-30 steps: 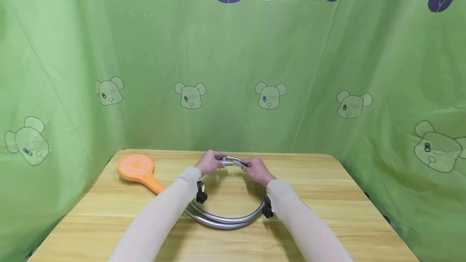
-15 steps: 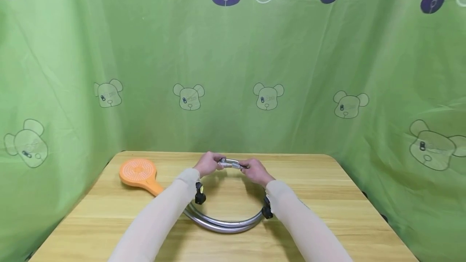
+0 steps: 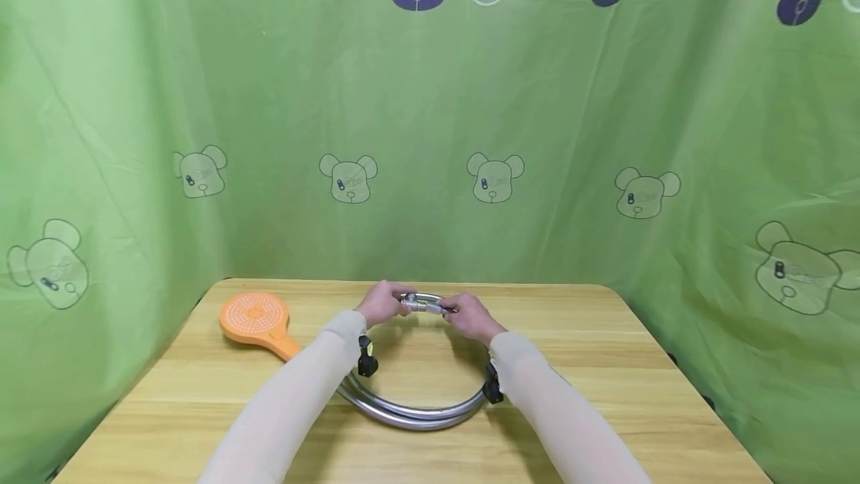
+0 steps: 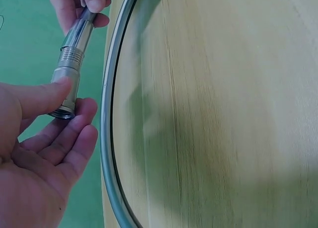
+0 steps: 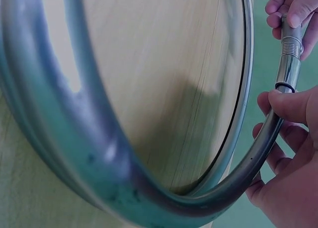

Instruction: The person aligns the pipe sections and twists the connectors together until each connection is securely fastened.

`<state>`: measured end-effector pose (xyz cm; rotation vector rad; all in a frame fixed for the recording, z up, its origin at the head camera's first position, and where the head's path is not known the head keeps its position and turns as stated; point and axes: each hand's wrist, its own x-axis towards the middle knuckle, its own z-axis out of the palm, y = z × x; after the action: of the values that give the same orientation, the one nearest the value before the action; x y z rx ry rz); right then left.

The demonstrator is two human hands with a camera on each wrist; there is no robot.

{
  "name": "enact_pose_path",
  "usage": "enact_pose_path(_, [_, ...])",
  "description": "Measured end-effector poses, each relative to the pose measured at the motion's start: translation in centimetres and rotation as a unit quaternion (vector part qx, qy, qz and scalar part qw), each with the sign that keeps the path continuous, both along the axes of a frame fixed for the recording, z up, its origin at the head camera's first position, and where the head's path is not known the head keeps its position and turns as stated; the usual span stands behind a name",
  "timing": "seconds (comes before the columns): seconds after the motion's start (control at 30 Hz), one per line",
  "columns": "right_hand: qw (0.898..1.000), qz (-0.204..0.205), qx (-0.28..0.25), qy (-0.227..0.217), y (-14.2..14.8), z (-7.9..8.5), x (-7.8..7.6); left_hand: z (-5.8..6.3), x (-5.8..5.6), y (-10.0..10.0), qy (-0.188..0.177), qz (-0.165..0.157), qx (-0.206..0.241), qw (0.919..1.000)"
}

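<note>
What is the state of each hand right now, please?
Left hand: closed, holding the metal connector.
Right hand: closed, holding the silver hose.

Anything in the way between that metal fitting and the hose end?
Nothing visible. The left hand pinches the metal fitting, the right hand holds the hose, and no gap shows between the pieces.

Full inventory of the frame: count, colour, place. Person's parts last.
table: 1, light wood, under the work
curtain: 1, green with printed bears, behind and beside the table
shower head: 1, orange, table's left, handle partly hidden by the left sleeve
hose: 1, silver, looped, end held by the right hand
hose collar: 1, silver, at that end
connector: 1, silver, pinched by the left hand, threads showing toward the collar
wrist cameras: 2, black, one per wrist
left sleeve and right sleeve: 2, cream, one per arm
left hand and right hand: 2, bare, near the table's far edge
</note>
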<state>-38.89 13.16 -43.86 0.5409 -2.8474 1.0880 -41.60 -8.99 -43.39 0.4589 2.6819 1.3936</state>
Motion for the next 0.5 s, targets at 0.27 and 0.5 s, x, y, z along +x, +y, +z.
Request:
enact_pose_path(0.27, [1.0, 0.008, 0.003, -0.006, 0.02, -0.33, -0.23, -0.48, -0.43, -0.33, -0.012, -0.011, 0.012, 0.9998])
enact_pose_path(0.5, [1.0, 0.016, 0.009, -0.002, 0.0, -0.28, -0.3, -0.88, -0.59, -0.43, -0.01, -0.013, 0.027, 0.9995])
